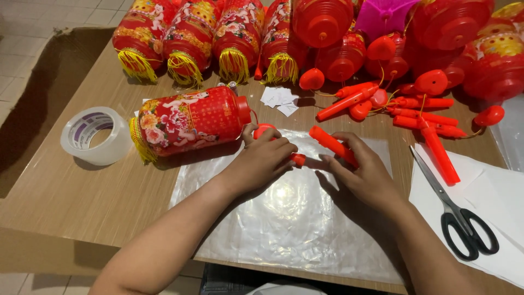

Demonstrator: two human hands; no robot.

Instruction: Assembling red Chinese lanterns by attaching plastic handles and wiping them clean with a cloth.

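Near the middle of the frame, an orange-red plastic handle stick (333, 146) lies slanted under the fingers of the right hand (364, 176), which is clamped on its lower end. Just left of it, the left hand (262, 162) is closed over a small red rounded cap (264, 130), with a red tip showing at its fingertips; the two hands sit close together, nearly touching. Both rest on a clear plastic sheet (284, 229) spread over the wooden table (82, 191). A red floral lantern (191, 120) with a yellow fringe lies on its side just above and left of the left hand. A roll of clear tape (95, 135) stands at the left. At the lower right, black-handled scissors (456, 210) rest on white paper (502, 180). More red lanterns (218, 33) and loose orange sticks (420, 112) crowd the top and upper right.
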